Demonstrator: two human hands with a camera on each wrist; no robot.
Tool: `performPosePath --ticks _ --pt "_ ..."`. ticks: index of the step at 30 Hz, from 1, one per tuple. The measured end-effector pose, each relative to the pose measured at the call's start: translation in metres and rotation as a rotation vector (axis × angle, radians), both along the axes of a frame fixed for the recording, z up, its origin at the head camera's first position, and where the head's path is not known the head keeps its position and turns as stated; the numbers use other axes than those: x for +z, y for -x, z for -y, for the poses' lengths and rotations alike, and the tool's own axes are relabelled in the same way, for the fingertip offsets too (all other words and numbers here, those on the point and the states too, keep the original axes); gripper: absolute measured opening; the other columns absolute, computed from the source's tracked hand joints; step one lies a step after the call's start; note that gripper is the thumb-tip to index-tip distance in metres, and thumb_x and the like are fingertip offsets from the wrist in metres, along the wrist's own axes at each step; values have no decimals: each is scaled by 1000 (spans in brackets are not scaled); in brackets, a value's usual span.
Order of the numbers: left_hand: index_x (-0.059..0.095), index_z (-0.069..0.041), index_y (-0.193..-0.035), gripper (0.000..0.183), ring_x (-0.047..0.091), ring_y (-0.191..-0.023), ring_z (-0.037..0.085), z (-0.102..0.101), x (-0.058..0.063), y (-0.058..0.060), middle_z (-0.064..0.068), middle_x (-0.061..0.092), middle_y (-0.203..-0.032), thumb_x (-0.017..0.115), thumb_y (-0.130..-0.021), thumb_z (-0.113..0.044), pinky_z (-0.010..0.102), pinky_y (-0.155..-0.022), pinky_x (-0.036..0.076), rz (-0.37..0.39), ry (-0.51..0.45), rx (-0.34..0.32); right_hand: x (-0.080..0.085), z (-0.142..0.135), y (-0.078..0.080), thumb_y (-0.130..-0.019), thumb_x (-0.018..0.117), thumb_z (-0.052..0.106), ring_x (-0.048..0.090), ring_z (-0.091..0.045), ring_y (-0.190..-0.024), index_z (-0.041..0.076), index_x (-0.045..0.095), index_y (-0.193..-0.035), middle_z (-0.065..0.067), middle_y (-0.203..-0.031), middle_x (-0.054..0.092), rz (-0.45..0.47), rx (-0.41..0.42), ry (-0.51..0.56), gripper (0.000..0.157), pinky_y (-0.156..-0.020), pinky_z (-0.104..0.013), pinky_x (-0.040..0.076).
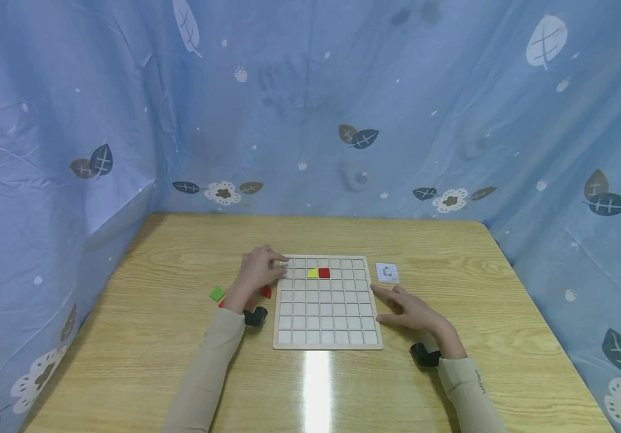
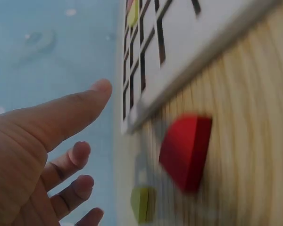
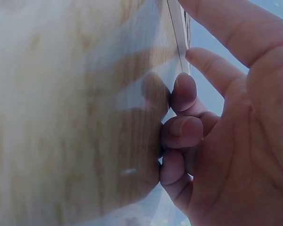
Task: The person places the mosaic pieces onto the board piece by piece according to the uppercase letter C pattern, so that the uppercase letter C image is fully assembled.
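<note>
A pale gridded board lies on the table, with a yellow quarter-round piece and a red square piece side by side in its second row from the far edge. My left hand is over the board's far left corner, holding nothing. In the left wrist view its thumb is stretched out, and a red curved piece and a yellow-green piece lie beside the board. With thumb and index finger, my right hand touches the board's right edge; its other fingertips rest low at the tabletop.
Left of the board, partly covered by my left hand, are a green piece and some red pieces. A small card printed with a coloured grid lies by the board's far right corner. Blue patterned cloth hangs behind and beside the wooden table.
</note>
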State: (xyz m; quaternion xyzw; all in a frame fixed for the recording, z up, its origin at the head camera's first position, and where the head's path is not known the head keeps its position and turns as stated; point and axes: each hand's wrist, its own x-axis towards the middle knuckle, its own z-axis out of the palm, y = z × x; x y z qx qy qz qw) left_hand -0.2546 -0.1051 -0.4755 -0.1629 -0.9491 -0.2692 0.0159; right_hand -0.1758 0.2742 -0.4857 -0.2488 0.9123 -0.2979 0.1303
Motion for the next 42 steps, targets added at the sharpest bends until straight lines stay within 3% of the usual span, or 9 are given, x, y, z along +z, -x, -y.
performPosePath --ticks 6,22,31,42 --pt "69 -19 -111 30 46 -84 24 20 2 0 6 54 -89 69 -83 -29 52 -82 30 14 -17 -6 0 0 0 -85 66 35 27 -12 -65 12 36 -143 -5 -79 36 3 -4 1 70 -56 -22 24" --pt "67 -16 -115 35 44 -83 25 63 0 9 8 53 -91 72 -81 -27 49 -79 30 54 75 15 1 1 -1 -85 66 36 26 -11 -64 12 35 -143 -4 -79 35 -2 -6 -10 70 -56 -22 23" --pt "68 -17 -114 33 41 -83 23 73 -1 13 7 52 -91 70 -82 -26 49 -82 29 94 57 -8 1 1 -1 -85 66 36 26 -11 -63 12 35 -144 -3 -78 34 -9 -5 -16 70 -56 -21 24" --pt "69 -17 -112 30 41 -83 22 69 -2 17 6 53 -90 69 -84 -26 45 -80 29 96 76 -43 1 1 -1 -85 66 36 27 -11 -64 12 35 -143 -3 -80 35 4 -13 -10 70 -56 -22 24"
